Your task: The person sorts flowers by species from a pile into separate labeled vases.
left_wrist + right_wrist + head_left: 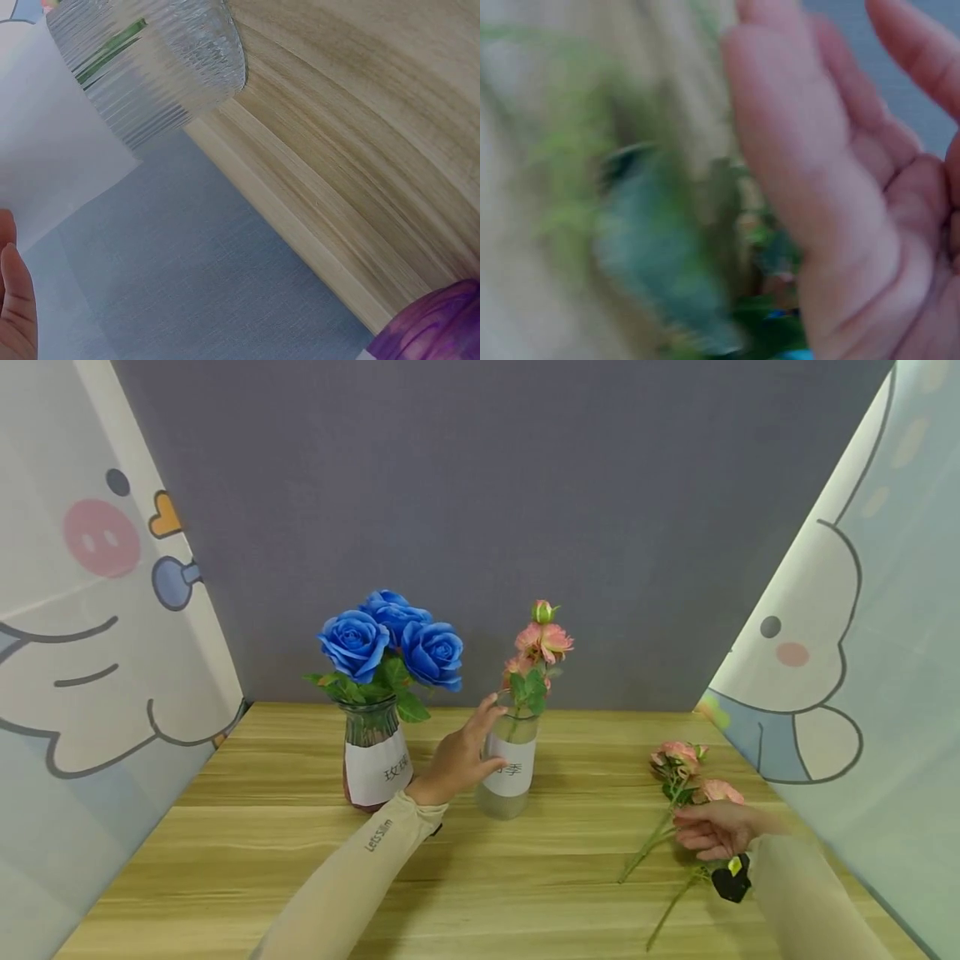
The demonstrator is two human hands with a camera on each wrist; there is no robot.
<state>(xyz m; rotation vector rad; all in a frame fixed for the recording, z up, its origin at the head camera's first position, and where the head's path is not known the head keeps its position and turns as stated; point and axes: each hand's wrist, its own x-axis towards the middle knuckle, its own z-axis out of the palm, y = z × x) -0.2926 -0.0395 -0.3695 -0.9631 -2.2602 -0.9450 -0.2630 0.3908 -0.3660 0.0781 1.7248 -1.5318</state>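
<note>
A clear glass vase point(504, 803) with a white paper label stands mid-table, holding pink flowers point(546, 642) on green stems. My left hand point(459, 758) is at its left side, fingers extended near the rim and thumb in front of the label point(60, 142); whether it touches the glass I cannot tell. On the right, my right hand point(716, 828) hovers over loose pink flowers point(678, 757) that lie on the wood. Its fingers point(795, 135) are loosely bent and apart from the thumb, with nothing seen between them. Dark green leaves point(664, 255) blur beneath it.
Left of my left hand is a ribbed, labelled vase point(378, 768) with blue roses point(352, 645). Another stem point(671, 910) lies near a dark leaf point(731, 878) at the front right. A grey panel point(525, 485) closes the back; printed cloths flank the table.
</note>
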